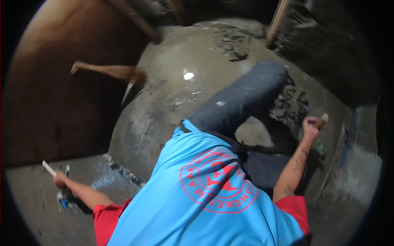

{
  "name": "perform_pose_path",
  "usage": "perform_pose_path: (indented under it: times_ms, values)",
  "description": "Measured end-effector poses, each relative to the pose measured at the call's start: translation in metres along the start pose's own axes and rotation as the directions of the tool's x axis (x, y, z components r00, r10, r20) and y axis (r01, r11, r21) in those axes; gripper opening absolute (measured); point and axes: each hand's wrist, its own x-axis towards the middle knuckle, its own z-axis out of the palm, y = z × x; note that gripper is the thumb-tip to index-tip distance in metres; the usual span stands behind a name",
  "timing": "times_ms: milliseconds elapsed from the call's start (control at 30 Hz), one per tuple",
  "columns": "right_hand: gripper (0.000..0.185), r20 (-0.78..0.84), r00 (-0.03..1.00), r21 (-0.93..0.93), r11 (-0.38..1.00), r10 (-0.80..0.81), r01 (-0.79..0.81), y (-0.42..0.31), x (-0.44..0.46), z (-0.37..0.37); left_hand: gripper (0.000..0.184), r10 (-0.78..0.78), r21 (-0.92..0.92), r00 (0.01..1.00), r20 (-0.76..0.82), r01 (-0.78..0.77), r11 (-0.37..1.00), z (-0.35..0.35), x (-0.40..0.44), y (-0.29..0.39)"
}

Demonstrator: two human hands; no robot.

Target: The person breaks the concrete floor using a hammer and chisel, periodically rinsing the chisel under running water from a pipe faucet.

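Note:
At the lower left, my left hand (60, 179) is closed around a pale stick-like handle (49, 168), above a blurred blue item (63, 201) near the floor. My right hand (311, 128), out to the right, grips a wooden handle (323, 119) whose end sticks out past the fingers. What either handle joins to cannot be made out. Lumpy grey mortar (289, 104) lies just left of my right hand, and a small green item (320, 147) is below it. My bent leg in dark trousers (246, 96) rests over a smooth, wet grey surface (176, 65).
A brown panel (53, 102) stands on the left, with a bundle of thin sticks (104, 70) before it. More rough mortar (232, 44) lies at the top. A wooden post (277, 22) rises at the top right. A blue cord (351, 129) runs along the right side.

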Motion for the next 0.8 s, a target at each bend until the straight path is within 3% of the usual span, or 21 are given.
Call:
perform_pose_path:
  times_ms: [33,67,100,133,200,267,300,333,400,433,467,500,533,567,600,633,667,733,767,800]
  values:
    - [0.022,0.007,0.999,-0.030,0.999,-0.035,0.036,0.002,-0.005,0.003,0.051,0.036,-0.031,0.998,0.058,-0.035,0.999,-0.050,-0.039,0.038]
    - [0.024,0.015,0.998,-0.060,0.996,-0.062,0.062,0.006,-0.009,0.008,0.055,0.146,-0.034,0.989,-0.014,-0.147,0.989,-0.051,-0.046,0.060]
    - [0.025,-0.049,0.992,-0.030,0.993,-0.113,0.111,0.010,-0.015,0.015,0.059,0.223,-0.074,0.974,-0.044,-0.226,0.971,0.003,-0.008,0.070]
    - [0.026,-0.115,0.981,0.001,0.988,-0.156,0.157,0.013,-0.017,0.018,0.055,0.232,-0.118,0.973,-0.007,-0.232,0.966,-0.040,-0.044,0.117]
    - [0.029,-0.067,0.993,0.106,0.989,-0.097,0.104,0.014,-0.030,0.023,0.052,0.414,-0.262,0.909,-0.038,-0.409,0.874,0.015,-0.005,0.181]
    - [0.031,-0.038,0.997,0.141,0.987,-0.070,0.075,0.016,-0.051,0.039,0.052,0.535,-0.304,0.845,0.008,-0.508,0.806,0.006,-0.031,0.279]
    - [0.031,-0.001,0.997,0.169,0.982,-0.081,0.080,0.014,-0.057,0.040,0.053,0.620,-0.555,0.744,0.250,-0.415,0.721,0.002,-0.048,0.330]
    - [0.030,0.037,0.995,0.194,0.977,-0.093,0.084,0.012,-0.062,0.041,0.054,0.715,-0.735,0.545,0.438,-0.242,0.634,-0.003,-0.070,0.382]
    - [0.028,0.037,0.987,0.211,0.967,-0.154,0.143,0.009,-0.076,0.052,0.030,0.889,-0.891,0.151,0.431,-0.081,0.446,-0.041,-0.182,0.450]
    - [0.027,0.036,0.983,0.218,0.962,-0.179,0.167,0.007,-0.085,0.058,0.020,0.917,-0.872,-0.080,0.391,-0.351,0.341,0.027,-0.205,0.506]
    - [0.027,0.036,0.978,0.224,0.955,-0.206,0.193,0.001,-0.096,0.062,0.014,0.732,-0.456,-0.089,0.676,-0.830,0.320,-0.081,-0.287,0.513]
    - [0.027,0.048,0.974,0.248,0.947,-0.222,0.203,-0.003,-0.112,0.070,0.022,0.905,-0.486,-0.168,0.391,-0.873,0.048,-0.098,-0.333,0.525]
    - [0.026,0.061,0.969,0.275,0.937,-0.239,0.214,-0.008,-0.129,0.078,0.031,0.972,-0.353,-0.228,0.061,-0.915,-0.193,-0.116,-0.379,0.537]
    - [0.027,0.071,0.955,0.284,0.923,-0.289,0.258,-0.012,-0.147,0.082,0.032,0.976,-0.435,-0.213,0.048,-0.884,-0.172,-0.126,-0.421,0.575]
    - [0.027,0.059,0.952,0.326,0.907,-0.301,0.266,-0.019,-0.157,0.082,0.035,0.938,-0.466,-0.318,-0.139,-0.815,-0.345,-0.142,-0.459,0.602]
    - [0.027,0.035,0.940,0.329,0.892,-0.341,0.311,-0.021,-0.178,0.089,0.039,0.872,-0.330,-0.456,-0.179,-0.807,-0.489,-0.163,-0.493,0.633]
    - [0.027,0.010,0.928,0.328,0.878,-0.372,0.349,-0.025,-0.197,0.094,0.042,0.804,-0.375,-0.533,-0.263,-0.712,-0.594,-0.182,-0.527,0.658]
    - [0.028,-0.001,0.894,0.328,0.845,-0.448,0.423,-0.042,-0.224,0.098,0.043,0.723,-0.452,-0.614,-0.317,-0.573,-0.684,-0.250,-0.604,0.681]
    - [0.028,-0.005,0.876,0.328,0.827,-0.482,0.457,-0.049,-0.235,0.097,0.042,0.586,-0.360,-0.740,-0.330,-0.475,-0.803,-0.301,-0.640,0.677]
    - [0.028,-0.020,0.865,0.335,0.812,-0.501,0.478,-0.054,-0.244,0.094,0.039,0.482,-0.361,-0.802,-0.353,-0.359,-0.861,-0.351,-0.670,0.665]
